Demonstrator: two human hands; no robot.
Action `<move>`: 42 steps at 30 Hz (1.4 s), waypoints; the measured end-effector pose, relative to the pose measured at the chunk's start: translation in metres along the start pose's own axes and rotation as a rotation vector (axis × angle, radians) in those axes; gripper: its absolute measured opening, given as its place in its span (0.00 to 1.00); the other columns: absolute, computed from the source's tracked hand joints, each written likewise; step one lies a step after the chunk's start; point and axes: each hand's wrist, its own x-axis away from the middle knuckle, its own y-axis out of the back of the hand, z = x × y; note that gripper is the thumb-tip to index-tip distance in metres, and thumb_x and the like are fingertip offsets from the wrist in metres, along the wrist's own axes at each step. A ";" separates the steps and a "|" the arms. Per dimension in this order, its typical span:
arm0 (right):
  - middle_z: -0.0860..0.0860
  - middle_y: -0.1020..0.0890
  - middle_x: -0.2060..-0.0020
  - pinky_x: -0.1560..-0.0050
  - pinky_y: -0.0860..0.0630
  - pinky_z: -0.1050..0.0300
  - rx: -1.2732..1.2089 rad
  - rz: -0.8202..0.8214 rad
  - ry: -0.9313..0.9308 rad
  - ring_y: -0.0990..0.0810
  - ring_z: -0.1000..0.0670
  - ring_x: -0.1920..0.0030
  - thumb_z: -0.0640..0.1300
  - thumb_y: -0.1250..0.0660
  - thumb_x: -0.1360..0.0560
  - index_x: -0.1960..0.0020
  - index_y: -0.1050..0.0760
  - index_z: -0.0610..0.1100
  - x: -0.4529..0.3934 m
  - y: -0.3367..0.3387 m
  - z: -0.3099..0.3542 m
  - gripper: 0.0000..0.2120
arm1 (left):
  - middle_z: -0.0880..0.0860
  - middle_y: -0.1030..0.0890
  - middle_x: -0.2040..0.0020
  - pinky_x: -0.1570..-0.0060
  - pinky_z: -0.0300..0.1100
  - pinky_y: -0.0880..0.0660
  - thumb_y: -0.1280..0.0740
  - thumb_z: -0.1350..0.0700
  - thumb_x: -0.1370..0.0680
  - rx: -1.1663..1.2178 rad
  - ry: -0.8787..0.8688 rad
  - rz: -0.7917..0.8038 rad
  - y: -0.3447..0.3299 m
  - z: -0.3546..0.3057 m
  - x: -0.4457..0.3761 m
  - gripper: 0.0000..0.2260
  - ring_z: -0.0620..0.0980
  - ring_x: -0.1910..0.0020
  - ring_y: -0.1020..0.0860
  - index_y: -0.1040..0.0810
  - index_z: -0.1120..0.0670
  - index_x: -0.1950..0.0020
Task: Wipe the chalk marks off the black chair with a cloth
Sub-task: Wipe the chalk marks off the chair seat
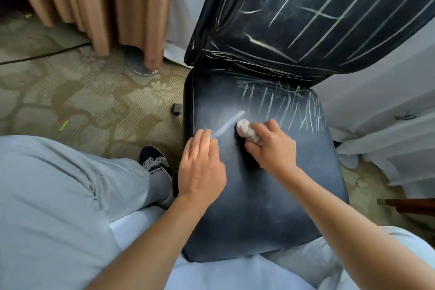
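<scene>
A wadded cloth [247, 130] is gripped by the right hand [270, 146]; the left hand [200, 162] is laid flat on the black chair [259, 207]. Chalk marks [282, 106] could be smeared if the dusty wad isn't refolded.

One black chair [259, 195] fills the middle of the frame. Two hands are on its seat: the left hand [200, 167] and the right hand [273, 146]. One wadded cloth [246, 128]. One shoe [156, 161] shows at lower left, and one yellow chalk stick [63, 125] lies on the carpet at left.
</scene>
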 end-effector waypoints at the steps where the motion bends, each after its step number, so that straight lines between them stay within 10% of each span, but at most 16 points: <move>1: 0.53 0.26 0.52 0.61 0.29 0.54 -0.062 -0.024 -0.221 0.20 0.43 0.56 0.54 0.30 0.28 0.43 0.21 0.54 -0.004 -0.001 -0.006 0.14 | 0.63 0.27 0.26 0.26 0.60 0.33 0.46 0.56 0.24 -0.045 -0.008 0.071 0.000 0.000 -0.002 0.24 0.63 0.24 0.31 0.25 0.63 0.32; 3: 0.53 0.27 0.51 0.58 0.30 0.53 -0.156 -0.017 -0.353 0.21 0.43 0.55 0.53 0.31 0.27 0.44 0.22 0.52 0.001 -0.005 -0.001 0.13 | 0.62 0.33 0.20 0.22 0.62 0.39 0.47 0.51 0.22 -0.132 -0.057 0.177 -0.001 0.001 -0.008 0.28 0.62 0.20 0.38 0.31 0.63 0.25; 7: 0.56 0.26 0.53 0.63 0.28 0.56 -0.148 0.012 -0.007 0.22 0.49 0.60 0.55 0.31 0.29 0.40 0.21 0.56 0.017 -0.010 0.002 0.18 | 0.61 0.39 0.17 0.21 0.61 0.44 0.50 0.44 0.20 -0.270 -0.201 0.306 -0.003 0.010 -0.031 0.34 0.61 0.18 0.42 0.37 0.62 0.19; 11: 0.52 0.26 0.48 0.59 0.30 0.53 -0.198 -0.046 -0.484 0.21 0.43 0.55 0.53 0.33 0.26 0.39 0.23 0.55 -0.010 -0.013 -0.020 0.16 | 0.58 0.45 0.15 0.19 0.61 0.51 0.50 0.40 0.20 -0.293 -0.267 0.422 -0.001 0.013 -0.057 0.36 0.60 0.16 0.49 0.43 0.58 0.16; 13: 0.51 0.26 0.48 0.57 0.28 0.52 -0.222 -0.057 -0.427 0.21 0.42 0.55 0.52 0.33 0.26 0.38 0.23 0.55 -0.018 -0.018 -0.009 0.17 | 0.56 0.50 0.15 0.19 0.62 0.55 0.50 0.38 0.20 -0.299 -0.290 0.463 -0.005 0.011 -0.072 0.37 0.59 0.16 0.55 0.48 0.56 0.15; 16: 0.53 0.25 0.51 0.59 0.28 0.53 -0.205 -0.006 -0.136 0.21 0.44 0.56 0.52 0.32 0.27 0.36 0.23 0.56 -0.028 -0.020 0.001 0.19 | 0.54 0.51 0.14 0.19 0.62 0.54 0.54 0.35 0.21 -0.317 -0.336 0.461 -0.007 0.014 -0.096 0.38 0.57 0.16 0.55 0.48 0.54 0.15; 20: 0.53 0.29 0.52 0.61 0.33 0.53 -0.243 -0.088 -0.472 0.23 0.43 0.59 0.53 0.34 0.25 0.38 0.23 0.53 -0.046 -0.021 -0.013 0.16 | 0.53 0.52 0.14 0.19 0.62 0.56 0.50 0.33 0.20 -0.312 -0.362 0.442 -0.010 0.021 -0.105 0.40 0.55 0.15 0.57 0.48 0.56 0.15; 24: 0.53 0.28 0.54 0.64 0.32 0.55 -0.161 -0.012 -0.058 0.22 0.45 0.60 0.53 0.32 0.27 0.42 0.22 0.53 -0.047 -0.026 0.003 0.14 | 0.54 0.48 0.14 0.19 0.63 0.55 0.48 0.33 0.21 -0.306 -0.334 0.393 -0.012 0.019 -0.105 0.40 0.54 0.15 0.54 0.44 0.57 0.16; 28: 0.52 0.29 0.53 0.63 0.36 0.54 -0.161 -0.094 -0.448 0.22 0.41 0.58 0.52 0.34 0.25 0.45 0.24 0.51 -0.067 -0.019 -0.020 0.10 | 0.53 0.45 0.15 0.19 0.61 0.52 0.46 0.34 0.22 -0.288 -0.316 0.368 -0.015 0.019 -0.109 0.40 0.53 0.16 0.50 0.41 0.57 0.17; 32: 0.53 0.27 0.53 0.62 0.34 0.55 -0.142 0.027 -0.025 0.20 0.45 0.55 0.54 0.32 0.27 0.41 0.22 0.53 -0.061 -0.024 0.002 0.15 | 0.50 0.39 0.16 0.19 0.55 0.47 0.44 0.37 0.23 -0.214 -0.270 0.300 -0.020 0.018 -0.120 0.35 0.49 0.17 0.44 0.35 0.54 0.19; 36: 0.52 0.28 0.52 0.61 0.34 0.54 -0.145 -0.053 -0.414 0.21 0.41 0.55 0.52 0.34 0.25 0.40 0.23 0.52 -0.080 -0.017 -0.024 0.14 | 0.56 0.41 0.16 0.18 0.58 0.51 0.42 0.37 0.23 -0.239 -0.232 0.269 -0.023 0.018 -0.120 0.37 0.56 0.16 0.47 0.36 0.57 0.19; 40: 0.54 0.27 0.50 0.59 0.30 0.53 -0.112 0.101 -0.029 0.21 0.43 0.53 0.53 0.34 0.25 0.35 0.25 0.55 -0.084 -0.018 -0.003 0.18 | 0.57 0.42 0.16 0.19 0.62 0.51 0.42 0.37 0.23 -0.264 -0.199 0.269 -0.024 0.018 -0.120 0.38 0.58 0.16 0.48 0.36 0.57 0.19; 42: 0.53 0.26 0.49 0.57 0.29 0.52 -0.085 0.088 -0.166 0.20 0.43 0.52 0.53 0.35 0.24 0.35 0.25 0.57 -0.097 -0.011 -0.019 0.18 | 0.57 0.41 0.16 0.20 0.63 0.50 0.42 0.37 0.24 -0.270 -0.202 0.275 -0.024 0.018 -0.121 0.38 0.59 0.16 0.47 0.35 0.58 0.19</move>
